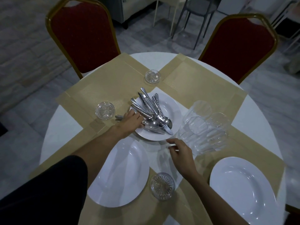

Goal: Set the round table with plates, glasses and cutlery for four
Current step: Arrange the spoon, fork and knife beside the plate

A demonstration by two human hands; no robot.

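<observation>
A white plate (172,107) in the middle of the round table (65,125) holds a heap of cutlery (151,111): spoons, forks and knives. My left hand (130,121) lies at that plate's left rim, with its fingers curled onto the cutlery. A few pieces stick out from under it to the left. My right hand (181,152) hovers at the plate's front rim with loosely bent fingers, holding nothing. One empty plate (120,174) sits on the near placemat, and another plate (241,189) lies at the right. Several clear glasses (204,127) stand grouped right of the middle plate.
Beige placemats (100,85) cover four places. Three cut-glass coasters sit between them, one coaster (152,76) at the back, one coaster (105,110) at the left and one coaster (162,185) near me. Two red chairs, a left chair (84,36) and a right chair (238,46), stand behind the table.
</observation>
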